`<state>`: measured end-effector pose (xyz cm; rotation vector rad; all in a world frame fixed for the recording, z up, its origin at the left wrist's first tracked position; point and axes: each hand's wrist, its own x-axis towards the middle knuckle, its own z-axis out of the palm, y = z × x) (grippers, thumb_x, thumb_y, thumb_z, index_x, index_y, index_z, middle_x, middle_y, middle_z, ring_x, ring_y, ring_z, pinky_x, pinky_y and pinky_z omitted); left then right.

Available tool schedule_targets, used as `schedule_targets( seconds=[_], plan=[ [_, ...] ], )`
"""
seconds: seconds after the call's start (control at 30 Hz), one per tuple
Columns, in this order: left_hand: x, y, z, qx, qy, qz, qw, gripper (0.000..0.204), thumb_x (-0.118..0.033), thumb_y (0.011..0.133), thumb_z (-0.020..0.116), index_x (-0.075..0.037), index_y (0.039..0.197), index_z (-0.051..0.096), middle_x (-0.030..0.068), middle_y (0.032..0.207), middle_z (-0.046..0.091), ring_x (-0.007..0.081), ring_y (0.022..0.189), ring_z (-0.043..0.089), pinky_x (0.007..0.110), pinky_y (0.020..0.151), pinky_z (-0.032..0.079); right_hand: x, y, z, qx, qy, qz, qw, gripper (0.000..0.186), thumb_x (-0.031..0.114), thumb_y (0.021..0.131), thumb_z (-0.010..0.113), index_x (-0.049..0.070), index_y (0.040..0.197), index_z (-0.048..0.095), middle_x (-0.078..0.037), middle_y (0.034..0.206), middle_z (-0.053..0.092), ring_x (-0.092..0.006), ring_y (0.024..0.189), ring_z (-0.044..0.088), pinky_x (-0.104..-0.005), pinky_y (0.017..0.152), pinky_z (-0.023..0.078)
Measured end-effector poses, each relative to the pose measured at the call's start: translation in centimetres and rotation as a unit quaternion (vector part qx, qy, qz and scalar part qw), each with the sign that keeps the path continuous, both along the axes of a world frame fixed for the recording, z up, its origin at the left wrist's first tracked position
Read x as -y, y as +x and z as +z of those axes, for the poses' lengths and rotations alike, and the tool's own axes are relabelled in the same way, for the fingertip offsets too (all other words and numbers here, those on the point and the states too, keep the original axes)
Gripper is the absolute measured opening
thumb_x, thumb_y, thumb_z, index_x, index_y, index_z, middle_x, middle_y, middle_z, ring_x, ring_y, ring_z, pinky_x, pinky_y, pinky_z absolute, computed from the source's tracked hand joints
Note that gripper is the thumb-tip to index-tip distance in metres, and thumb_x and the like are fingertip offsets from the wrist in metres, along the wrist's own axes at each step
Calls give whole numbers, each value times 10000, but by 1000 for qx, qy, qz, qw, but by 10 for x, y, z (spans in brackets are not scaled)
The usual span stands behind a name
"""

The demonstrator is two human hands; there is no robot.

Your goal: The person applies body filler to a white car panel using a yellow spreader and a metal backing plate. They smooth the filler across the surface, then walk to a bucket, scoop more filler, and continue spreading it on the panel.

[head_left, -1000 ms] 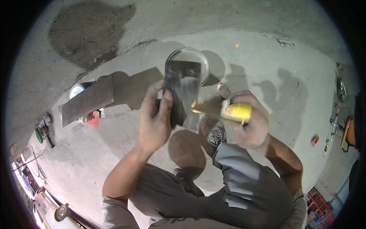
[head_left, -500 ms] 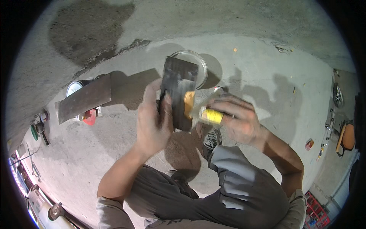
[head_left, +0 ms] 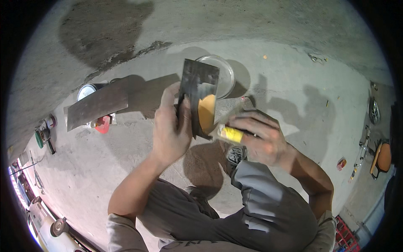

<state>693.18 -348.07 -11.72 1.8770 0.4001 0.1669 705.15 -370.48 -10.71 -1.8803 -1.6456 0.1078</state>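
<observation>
My left hand (head_left: 170, 130) grips a dark rectangular metal plate (head_left: 199, 75) by its left edge, thumb across the face and fingers behind. A smooth patch of orange-yellow putty (head_left: 206, 112) lies along the plate's right side. In my right hand (head_left: 266, 140) is a putty knife (head_left: 231, 134) with a yellow label. Its pale, slightly blurred blade meets the plate's lower right corner, beside the putty. My right fingers are closed round the tool.
Behind the plate a round metal can or lid (head_left: 228, 80) stands on the concrete floor. To the left, a long sheet-metal piece (head_left: 98, 105) rests over a can (head_left: 86, 91) and a red item (head_left: 103, 124). A green-disc grinder (head_left: 42, 137) lies far left. My shoe (head_left: 236, 155) is below.
The putty patch on the plate has become larger and broader. My right hand with the putty knife has shifted slightly down and toward the plate's lower corner. The whole view has shifted slightly.
</observation>
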Motion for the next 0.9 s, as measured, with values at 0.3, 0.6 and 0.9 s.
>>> schedule_targets(
  seconds=[0.3, 0.6, 0.9],
  plan=[
    [0, -1, 1, 23, -12, 35, 999, 312, -42, 1073, 485, 2, 1382, 482, 251, 929, 670, 348, 815, 696, 396, 771, 538, 3, -3, -2, -46, -21, -66, 996, 159, 48, 853, 716, 84, 980, 804, -116, 1170, 733, -274, 1113, 711, -410, 969, 611],
    [-2, -4, -6, 93, 44, -10, 995, 315, -43, 1073, 487, 12, 1383, 475, 247, 972, 686, 384, 855, 713, 408, 761, 545, 1, -6, 0, -43, 40, -102, 993, 238, 33, 791, 731, 83, 1013, 804, -111, 1152, 732, -282, 1093, 715, -424, 957, 604],
    [0, -8, -3, 62, 51, -9, 997, 321, -41, 1063, 500, 7, 1379, 477, 243, 922, 668, 374, 804, 694, 404, 737, 537, -4, 0, 2, 2, -1, -99, 995, 354, -9, 715, 761, 92, 1051, 812, -115, 1163, 730, -302, 1089, 715, -442, 994, 604]
  ],
)
